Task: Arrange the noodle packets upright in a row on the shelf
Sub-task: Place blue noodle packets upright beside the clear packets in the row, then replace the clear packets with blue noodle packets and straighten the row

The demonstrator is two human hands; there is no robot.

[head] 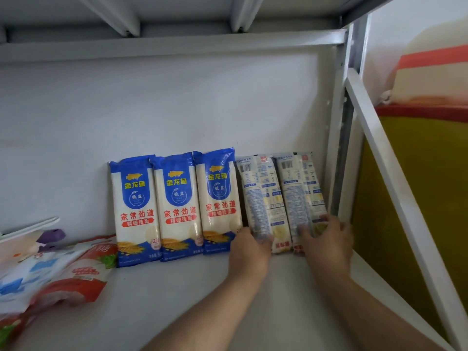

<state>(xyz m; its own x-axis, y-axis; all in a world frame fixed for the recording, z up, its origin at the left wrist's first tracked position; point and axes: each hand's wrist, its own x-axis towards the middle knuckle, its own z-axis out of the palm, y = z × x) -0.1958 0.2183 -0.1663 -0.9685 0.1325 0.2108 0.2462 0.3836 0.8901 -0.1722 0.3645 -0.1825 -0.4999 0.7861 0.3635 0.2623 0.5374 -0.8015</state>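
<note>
Five noodle packets stand in a row against the back wall [126, 102] of the shelf [177, 295]. Three blue-fronted packets [177, 206] face forward, touching edge to edge. The fourth packet [258, 196] and the fifth packet [301, 188], at the right end beside the shelf post [336, 138], show their printed backs and lean slightly left. The left hand [249, 252] grips the lower part of the fourth packet, fingers curled round its edge; the right hand [326, 239] presses the lower part of the fifth with fingers spread and nearly straight. The packets are probably light, stiff along their length, brittle inside, with slick film wrapping; best held low, by both long edges. Loose pouches [63, 269] lie at the left of the shelf
</note>
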